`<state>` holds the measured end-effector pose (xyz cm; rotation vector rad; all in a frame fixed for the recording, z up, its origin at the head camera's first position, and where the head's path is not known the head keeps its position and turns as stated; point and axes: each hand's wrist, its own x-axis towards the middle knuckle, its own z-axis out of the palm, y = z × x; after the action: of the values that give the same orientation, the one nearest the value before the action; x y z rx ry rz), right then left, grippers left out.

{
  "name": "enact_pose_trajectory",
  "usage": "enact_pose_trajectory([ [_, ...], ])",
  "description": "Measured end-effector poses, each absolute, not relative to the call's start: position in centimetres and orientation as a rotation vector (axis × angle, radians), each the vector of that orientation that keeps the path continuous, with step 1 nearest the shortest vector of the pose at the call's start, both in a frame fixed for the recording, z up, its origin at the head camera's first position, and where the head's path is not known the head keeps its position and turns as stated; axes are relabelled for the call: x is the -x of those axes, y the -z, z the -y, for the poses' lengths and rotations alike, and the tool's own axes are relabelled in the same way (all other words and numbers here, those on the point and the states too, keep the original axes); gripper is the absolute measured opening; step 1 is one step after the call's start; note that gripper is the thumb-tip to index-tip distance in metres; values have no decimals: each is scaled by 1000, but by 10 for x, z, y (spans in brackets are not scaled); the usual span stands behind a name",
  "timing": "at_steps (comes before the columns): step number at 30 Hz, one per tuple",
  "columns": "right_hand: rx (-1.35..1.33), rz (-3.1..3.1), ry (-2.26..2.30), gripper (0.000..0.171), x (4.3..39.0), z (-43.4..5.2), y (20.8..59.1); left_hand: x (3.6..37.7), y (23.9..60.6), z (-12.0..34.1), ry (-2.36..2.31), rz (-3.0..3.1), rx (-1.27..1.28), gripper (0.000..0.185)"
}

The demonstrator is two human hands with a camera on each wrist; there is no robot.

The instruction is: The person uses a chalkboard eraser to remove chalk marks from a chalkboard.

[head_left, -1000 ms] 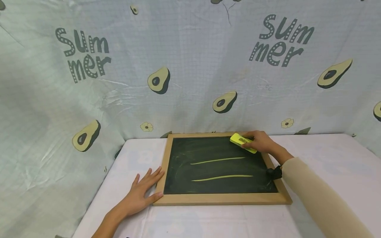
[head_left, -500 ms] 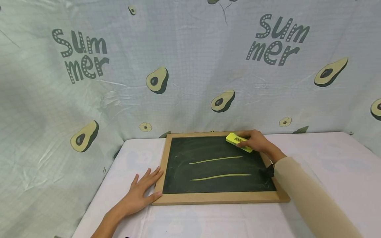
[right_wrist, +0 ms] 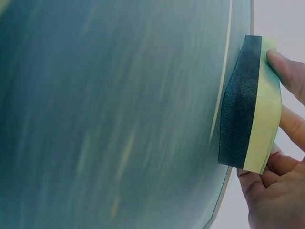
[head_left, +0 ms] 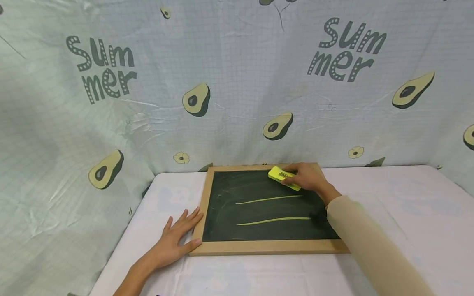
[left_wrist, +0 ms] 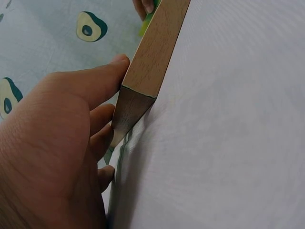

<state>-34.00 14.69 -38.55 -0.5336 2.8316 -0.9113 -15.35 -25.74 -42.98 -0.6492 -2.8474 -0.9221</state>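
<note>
A wood-framed chalkboard (head_left: 229, 181) lies on the table, bearing two yellow chalk lines, an upper one (head_left: 270, 200) and a lower one (head_left: 274, 220). Over the board's upper right part, my right hand (head_left: 304, 176) holds a yellow chalkboard eraser (head_left: 283, 177) between thumb and fingers. Its dark felt side (right_wrist: 240, 102) faces the board in the right wrist view, close to the surface. My left hand (head_left: 174, 241) has its fingers spread on the frame's left edge; in the left wrist view, the thumb and fingertips touch the frame's wooden corner (left_wrist: 136, 102).
The table wears a white cloth (head_left: 229, 273). Behind and to the left hangs a pale fabric backdrop (head_left: 237, 82) printed with avocados and lettering, close to the board's far edge. The right sleeve (head_left: 370, 242) crosses the board's right side and hides its lower right corner.
My right hand has slid the eraser leftward along the upper part of the board. The left hand stays on the frame, and both chalk lines look the same.
</note>
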Motion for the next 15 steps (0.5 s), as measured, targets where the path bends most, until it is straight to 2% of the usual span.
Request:
enact_pose_trajectory([
  [15,647,-2745,981,56,339,-68,388,154,429,259,904,2847,652,67],
])
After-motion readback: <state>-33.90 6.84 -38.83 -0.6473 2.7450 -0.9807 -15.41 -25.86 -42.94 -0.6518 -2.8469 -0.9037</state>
